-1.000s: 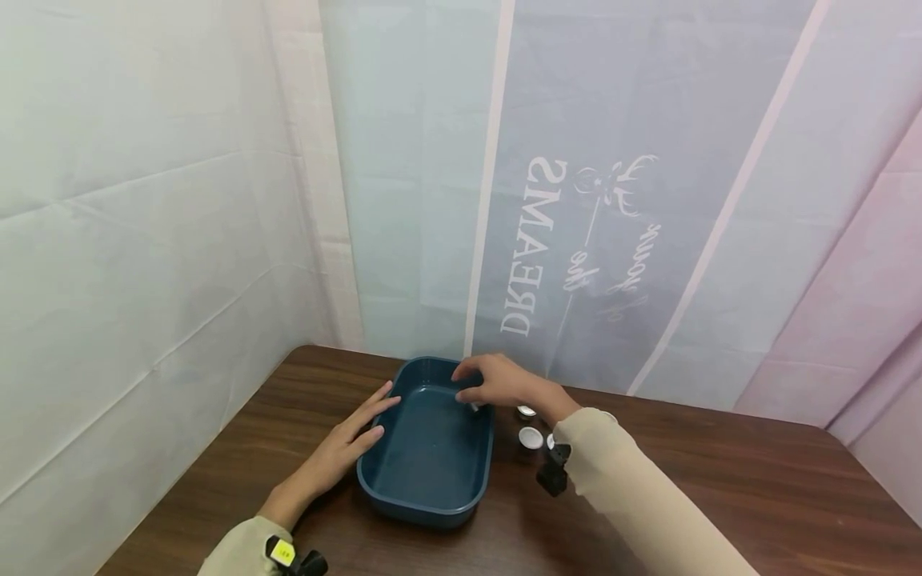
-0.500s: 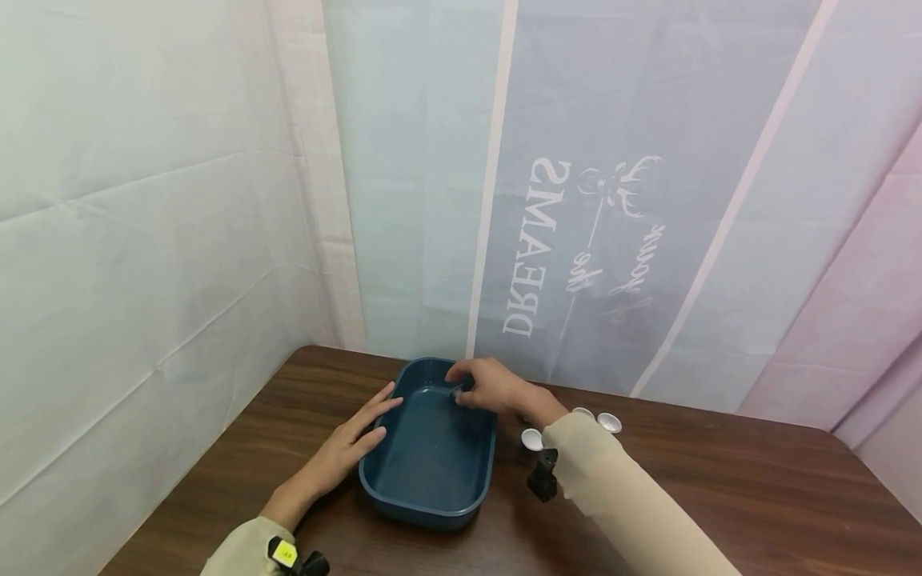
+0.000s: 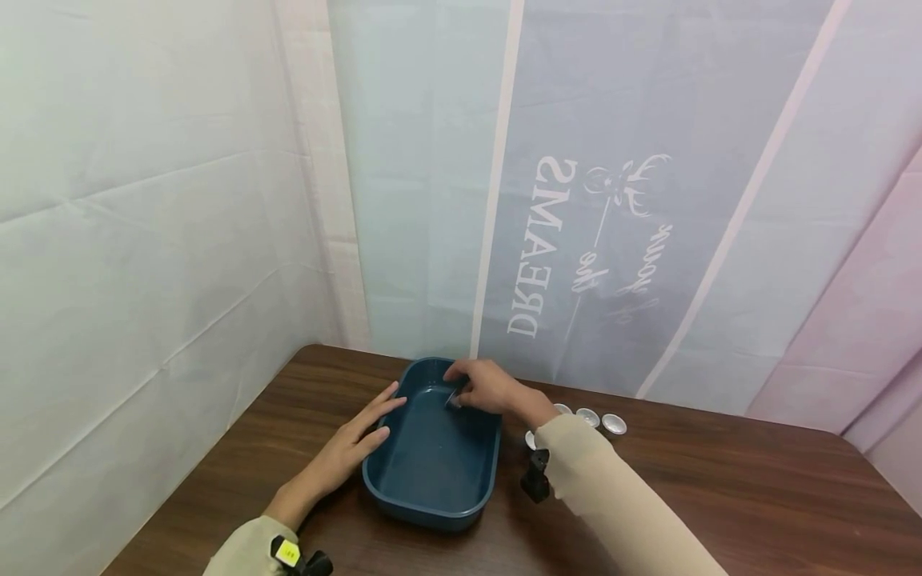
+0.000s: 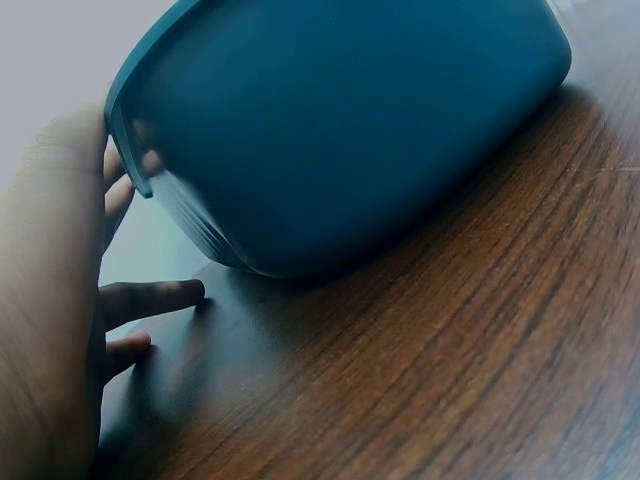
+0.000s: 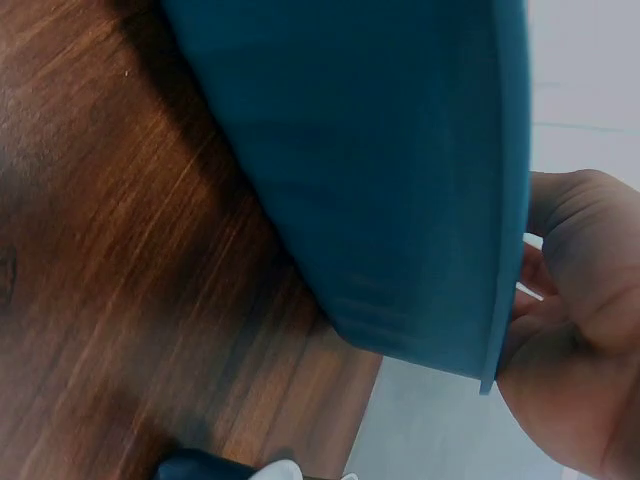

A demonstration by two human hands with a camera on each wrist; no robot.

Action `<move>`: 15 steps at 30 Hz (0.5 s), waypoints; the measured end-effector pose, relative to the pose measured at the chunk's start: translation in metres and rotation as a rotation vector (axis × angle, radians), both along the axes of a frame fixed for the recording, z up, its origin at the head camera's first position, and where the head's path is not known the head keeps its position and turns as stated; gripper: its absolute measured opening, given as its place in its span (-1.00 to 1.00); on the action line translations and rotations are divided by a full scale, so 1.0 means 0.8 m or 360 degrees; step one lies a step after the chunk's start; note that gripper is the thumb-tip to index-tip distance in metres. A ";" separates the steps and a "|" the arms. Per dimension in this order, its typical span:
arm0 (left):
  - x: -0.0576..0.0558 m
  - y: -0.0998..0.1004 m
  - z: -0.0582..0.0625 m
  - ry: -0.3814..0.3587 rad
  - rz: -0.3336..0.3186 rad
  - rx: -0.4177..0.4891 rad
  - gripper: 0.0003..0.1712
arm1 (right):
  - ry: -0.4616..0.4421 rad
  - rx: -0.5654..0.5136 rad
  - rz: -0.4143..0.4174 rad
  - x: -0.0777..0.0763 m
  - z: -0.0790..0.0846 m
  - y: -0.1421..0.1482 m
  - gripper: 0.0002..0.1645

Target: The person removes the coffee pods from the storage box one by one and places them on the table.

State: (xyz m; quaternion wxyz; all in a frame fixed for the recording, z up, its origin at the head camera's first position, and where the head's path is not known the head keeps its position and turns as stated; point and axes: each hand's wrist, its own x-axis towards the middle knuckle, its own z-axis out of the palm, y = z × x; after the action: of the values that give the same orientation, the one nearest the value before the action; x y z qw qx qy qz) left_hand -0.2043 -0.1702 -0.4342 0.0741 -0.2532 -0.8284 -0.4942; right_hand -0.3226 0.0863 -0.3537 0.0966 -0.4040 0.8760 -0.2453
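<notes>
A deep blue rectangular basin (image 3: 432, 512) with rounded corners stands on the wooden table. Against its left rim rests my left hand (image 3: 342, 448), fingers straight and spread; in the left wrist view the hand (image 4: 50, 290) lies along the basin's outside. My right hand (image 3: 493, 390) reaches over the far right rim, fingers bent down into the basin. Between thumb and fingers it pinches a small shiny capsule (image 3: 452, 398), mostly covered by the hand. In the right wrist view the basin wall (image 5: 380, 180) hides the fingertips of the right hand (image 5: 590, 300).
Right of the basin, several small dark capsules with round silvery-white tops (image 3: 615, 424) stand near the table's back edge, some partly behind the right sleeve (image 3: 612, 488). A hanging printed cloth (image 3: 576, 200) closes off the back. Brown table (image 3: 720, 464) surface extends to the right.
My right hand has shifted slightly left and lower into the basin with the small shiny capsule. My left hand keeps its place on the rim. The sleeve has uncovered more capsules on the right.
</notes>
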 end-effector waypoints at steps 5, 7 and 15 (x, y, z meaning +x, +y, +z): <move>0.000 -0.001 -0.001 -0.0008 0.0008 -0.0005 -0.45 | -0.0042 0.0022 0.0059 0.001 -0.005 -0.006 -0.56; 0.000 0.000 -0.001 -0.0010 0.0014 -0.0014 -0.45 | -0.0048 0.0041 0.0093 0.001 -0.008 -0.009 -0.58; 0.004 0.003 0.010 -0.0023 0.0006 -0.0026 -0.46 | -0.0135 0.0086 0.0199 0.003 -0.012 -0.011 -0.63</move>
State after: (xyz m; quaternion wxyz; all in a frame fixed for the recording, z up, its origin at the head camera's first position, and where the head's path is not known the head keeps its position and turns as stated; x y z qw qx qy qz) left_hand -0.2007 -0.1676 -0.4260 0.0671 -0.2487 -0.8334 -0.4890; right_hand -0.3203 0.0772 -0.3634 0.1595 -0.4444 0.8504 -0.2321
